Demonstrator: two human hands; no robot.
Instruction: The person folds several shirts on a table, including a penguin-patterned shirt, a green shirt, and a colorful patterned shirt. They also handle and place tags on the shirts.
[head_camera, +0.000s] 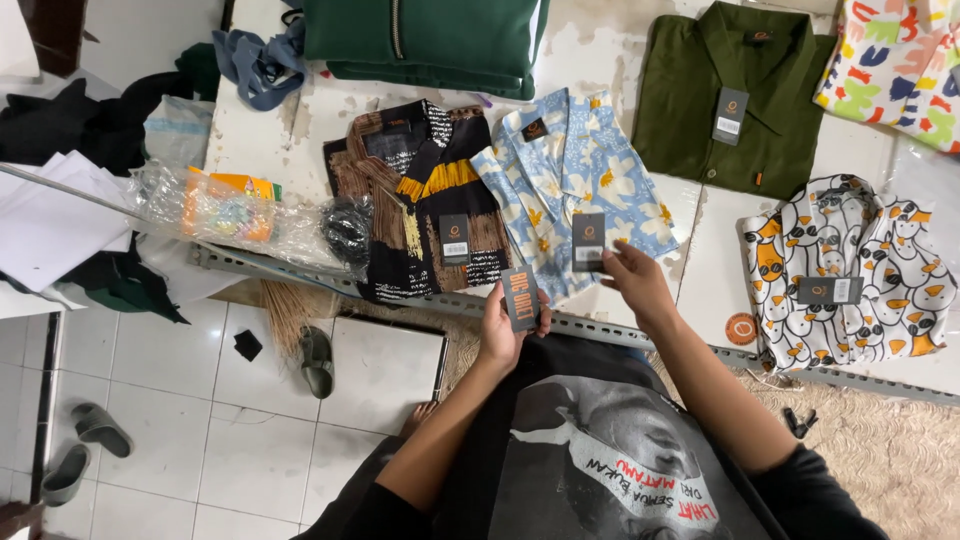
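My left hand (497, 328) holds a dark grey card tag (521, 297) upright just off the table's front edge. My right hand (634, 281) pinches the lower edge of another grey hang tag (588, 241) that lies on a folded light blue shirt with white flowers (570, 175). Beside that shirt, to the left, lies a folded brown, black and yellow patterned shirt (425, 195) with its own tag (455, 238).
On the white worktable (700, 260) lie an olive shirt (725, 95), a white penguin-print shirt (850, 265), a colourful shirt (900, 60) and folded green cloth (425, 40). Clear plastic bags (230, 210) and papers (50, 220) sit left. Sandals (318, 360) lie on the tiled floor.
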